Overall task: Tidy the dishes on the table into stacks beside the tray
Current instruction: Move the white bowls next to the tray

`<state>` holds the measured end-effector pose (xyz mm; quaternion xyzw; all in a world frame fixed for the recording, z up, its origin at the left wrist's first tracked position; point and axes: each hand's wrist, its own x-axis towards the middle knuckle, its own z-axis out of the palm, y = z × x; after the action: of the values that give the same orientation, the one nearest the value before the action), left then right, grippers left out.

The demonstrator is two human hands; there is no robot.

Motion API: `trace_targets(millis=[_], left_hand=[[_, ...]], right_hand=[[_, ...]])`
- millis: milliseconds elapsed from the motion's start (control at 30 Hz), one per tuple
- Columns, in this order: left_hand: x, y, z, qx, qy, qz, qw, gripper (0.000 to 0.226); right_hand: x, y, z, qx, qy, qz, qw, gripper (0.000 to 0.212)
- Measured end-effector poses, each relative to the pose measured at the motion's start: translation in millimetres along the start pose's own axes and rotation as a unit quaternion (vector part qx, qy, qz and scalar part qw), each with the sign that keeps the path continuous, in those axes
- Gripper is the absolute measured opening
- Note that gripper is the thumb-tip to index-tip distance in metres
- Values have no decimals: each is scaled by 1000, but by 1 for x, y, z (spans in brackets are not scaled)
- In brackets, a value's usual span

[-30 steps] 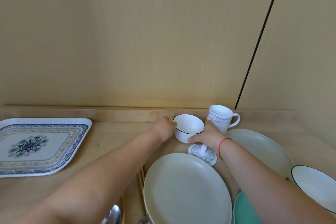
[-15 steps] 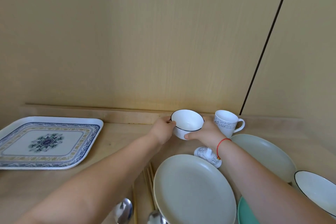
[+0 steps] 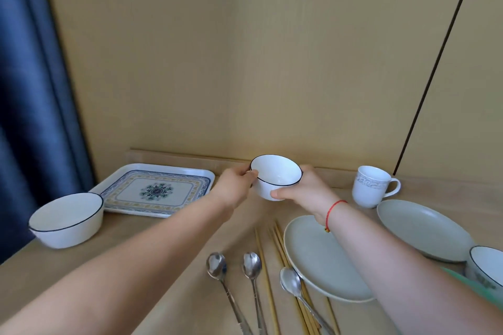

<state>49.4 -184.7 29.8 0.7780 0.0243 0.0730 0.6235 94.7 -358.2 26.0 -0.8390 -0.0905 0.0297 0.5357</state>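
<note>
Both hands are on the small bowl (image 3: 275, 177), the white one with a thin dark rim. The left hand (image 3: 234, 189) grips its 9 o'clock side, fingers curled round the wall and the thumb up by the rim. The right hand (image 3: 304, 190) grips the 3 o'clock side with the thumb tucked low near the base. So both sets of fingers are closed on that one bowl. It's tipped a bit toward the camera so you can see inside. It sits near the back edge of the desk (image 3: 163, 253) and looks lifted off it, though I honestly can't be sure.

Going by the clock from the small bowl:
- The tray (image 3: 163, 167) is at 9 o'clock, flat on the desk just past the left hand, with a blue and yellow pattern.
- The big bowl (image 3: 66, 221) is at 8 o'clock, in front of the tray's near left corner. I can't tell if they touch.
- The mug (image 3: 371, 186) is at 3 o'clock, upright, with its handle pointing right.
- The near plate (image 3: 321, 261), pale green, is at 5 o'clock, under the right wrist.
- The far plate (image 3: 419, 228), same colour, is at 4 o'clock, just in front of the mug.
- The cut-off bowl (image 3: 487, 266) is at the right edge of the view, overlapping the far plate's rim.
- Three spoons (image 3: 217, 269) are at 6 o'clock, handles toward the camera.
- The chopsticks (image 3: 272, 253) lie between the spoons and the near plate, and one spoon is lying across them.

There's a red string (image 3: 333, 208) on the right wrist and a blue curtain (image 3: 27, 90) on the far left.
</note>
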Motion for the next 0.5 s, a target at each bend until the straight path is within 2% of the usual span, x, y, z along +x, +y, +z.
trace_targets(millis=[267,500], left_hand=[[-54,-12,-73,-48,43,-26,998,22],[-90,-39,-127,-25,86,-26,996,26]], right_hand=[[-29,-28,78,31,-50,-25,998,95],[-53,-45,147,30,-79,-33,996,88]])
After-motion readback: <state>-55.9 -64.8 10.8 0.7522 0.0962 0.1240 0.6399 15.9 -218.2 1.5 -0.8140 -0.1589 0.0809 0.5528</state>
